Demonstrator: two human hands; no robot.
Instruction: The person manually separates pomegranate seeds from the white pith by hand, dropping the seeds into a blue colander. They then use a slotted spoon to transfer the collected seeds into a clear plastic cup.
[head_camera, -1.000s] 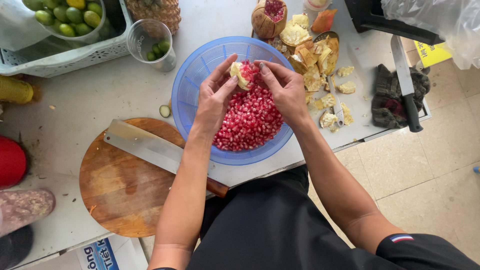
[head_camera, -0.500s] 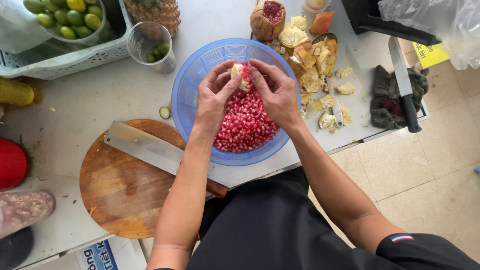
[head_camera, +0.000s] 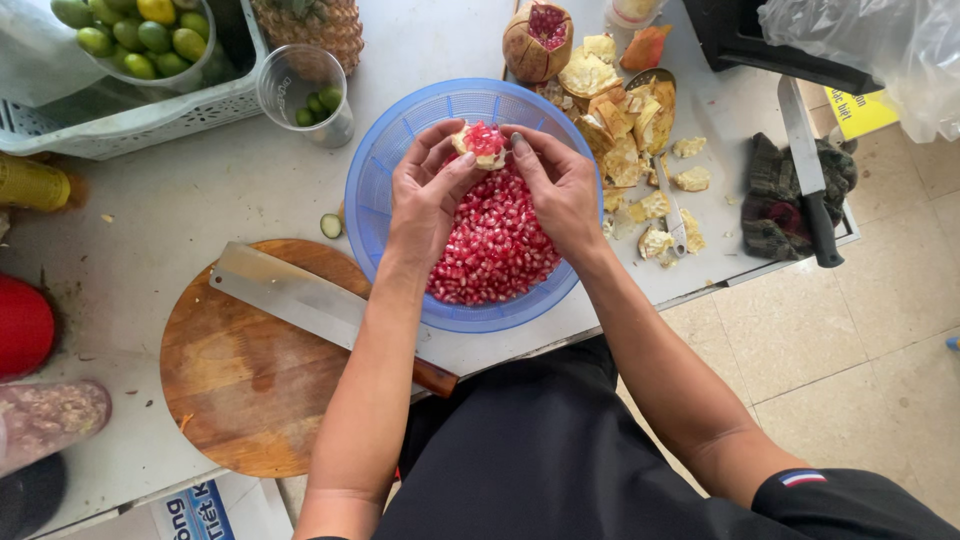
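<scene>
A: We start at the left edge of the desk (head_camera: 250, 190). What do we log there?

B: At 9 o'clock, a red object (head_camera: 22, 325), cut off by the frame. At 11 o'clock, a white crate (head_camera: 130, 125) holding a bowl of green limes (head_camera: 135, 35). Just beside it stands a clear plastic cup (head_camera: 305, 95) with a few small green fruits inside.

A: Next component?

B: A round wooden cutting board (head_camera: 250, 385) at 8 o'clock. A cleaver (head_camera: 300, 300) lies across it, blade toward 10 o'clock, handle toward 4 o'clock and passing under our left forearm.

A: Centre section?

B: A blue colander (head_camera: 390, 160) with a heap of red pomegranate seeds (head_camera: 495, 245) in it. Our left hand (head_camera: 425, 190) and right hand (head_camera: 560, 185) meet above the colander's 12 o'clock side. Both are closed on one pomegranate piece (head_camera: 482, 143): left fingers grip it from 9 o'clock, right fingers from 3 o'clock. The piece is held clear of the seed heap.

A: Right of the colander?

B: A partly opened pomegranate (head_camera: 537, 40) at 12 o'clock, then a pile of yellow peel scraps (head_camera: 625, 150), with a small knife (head_camera: 670, 205) lying among them. At 2 o'clock, a larger black-handled knife (head_camera: 808, 185) rests on a dark cloth (head_camera: 765, 205).
</scene>
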